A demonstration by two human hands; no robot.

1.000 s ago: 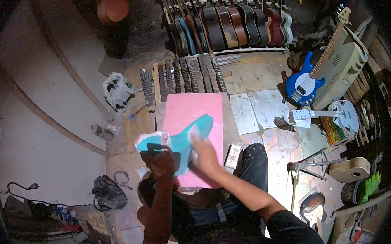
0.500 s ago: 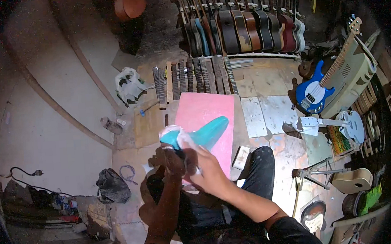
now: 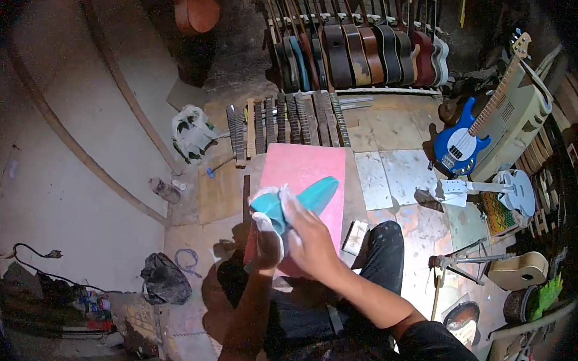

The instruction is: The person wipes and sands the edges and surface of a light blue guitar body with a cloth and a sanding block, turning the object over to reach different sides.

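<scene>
A teal, elongated piece (image 3: 318,192) lies over the pink rectangular board (image 3: 298,161) in front of me, its left part bunched among whitish material that looks like cloth or paper. My left hand (image 3: 267,246) is closed at the near left end of this bundle, with white material along its fingers. My right hand (image 3: 310,246) is beside it on the right, closed on the whitish material against the teal piece, fingers angled up and left. Both fingertips are partly hidden. A pale block (image 3: 355,237) sits beside my right knee.
Guitar necks (image 3: 288,120) lie in a row beyond the board, with racked guitars (image 3: 361,58) behind. A blue bass (image 3: 461,145), white guitar (image 3: 519,194), metal stand (image 3: 462,262) and natural-wood guitar (image 3: 520,271) are at right. A black bag (image 3: 162,280) sits left, near the wall.
My right hand has moved left, close against my left hand. The teal piece's left part is now bunched and partly covered. The whole view has shifted slightly.
</scene>
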